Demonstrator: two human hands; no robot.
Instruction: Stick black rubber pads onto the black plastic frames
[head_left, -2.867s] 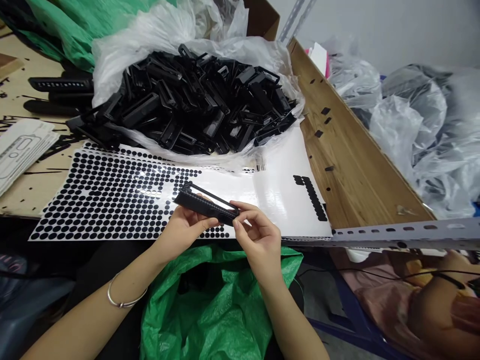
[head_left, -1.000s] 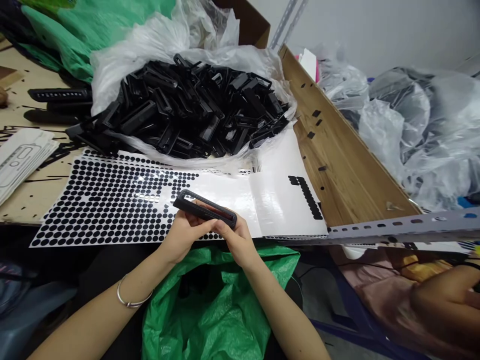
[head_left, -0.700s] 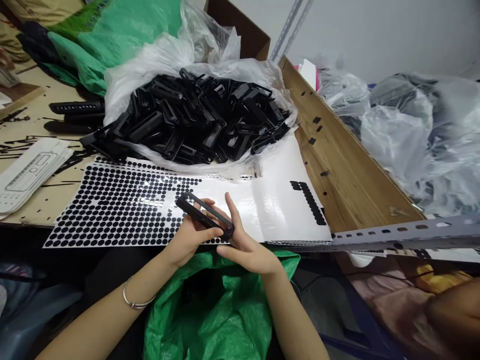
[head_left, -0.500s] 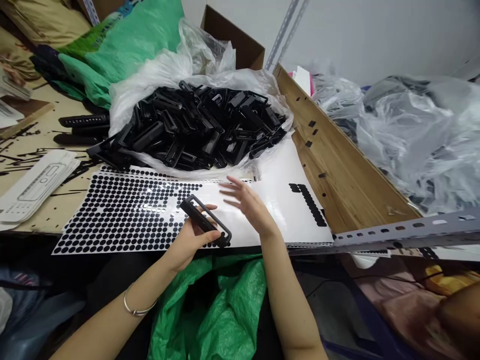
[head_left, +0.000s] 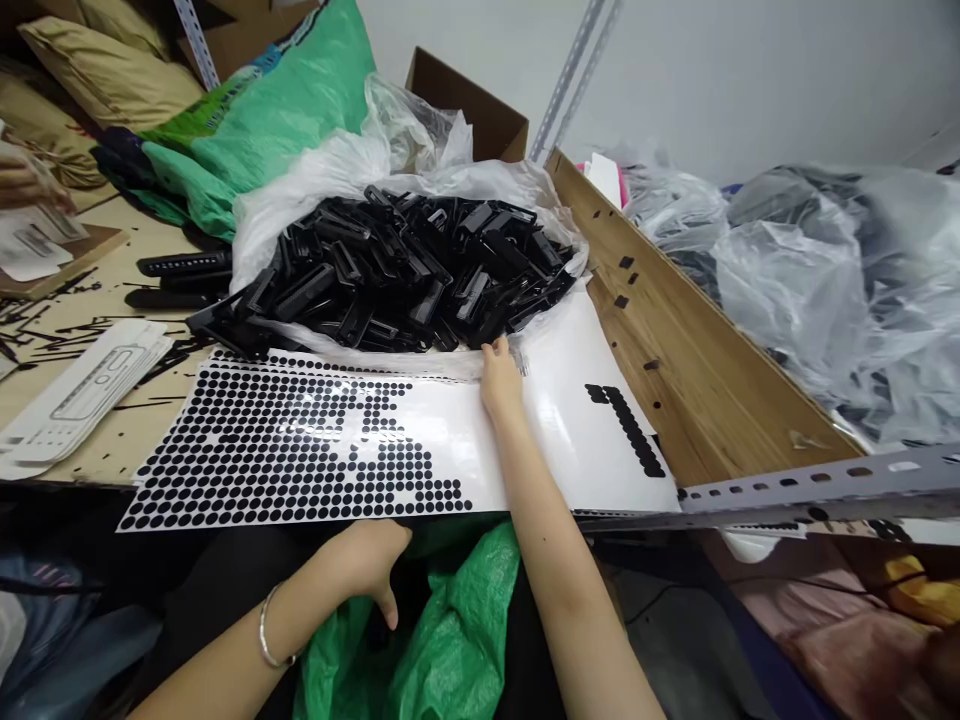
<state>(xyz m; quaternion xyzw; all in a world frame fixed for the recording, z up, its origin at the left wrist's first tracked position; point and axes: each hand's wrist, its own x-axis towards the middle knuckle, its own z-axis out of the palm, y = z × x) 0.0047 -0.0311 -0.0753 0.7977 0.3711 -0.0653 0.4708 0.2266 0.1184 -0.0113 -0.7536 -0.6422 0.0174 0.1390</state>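
My left hand [head_left: 367, 562] is over the mouth of a green woven bag [head_left: 469, 620] at the table's front edge. Its thumb points down, apart from the other fingers, and I see nothing held in it. My right hand [head_left: 501, 378] reaches forward across the white sticker sheet [head_left: 555, 430]. Its fingers are stretched out, and the tips touch the near edge of the heap of black plastic frame-like parts [head_left: 420, 265]. Those parts lie in an opened clear plastic bag [head_left: 292, 170]. Rows of black round stickers [head_left: 262, 445] cover the sheet's left side.
Printed white cards [head_left: 90, 385] are stacked at the left. A wooden board [head_left: 675, 340] and a perforated metal rail [head_left: 795, 480] border the right side. Beyond them lie clear plastic bags [head_left: 810, 270]. At far left is another person's hand [head_left: 30, 180].
My left hand has let go of the black plastic frame and moved down over the green bag. My right hand has gone forward from above the sheet to the heap's edge.
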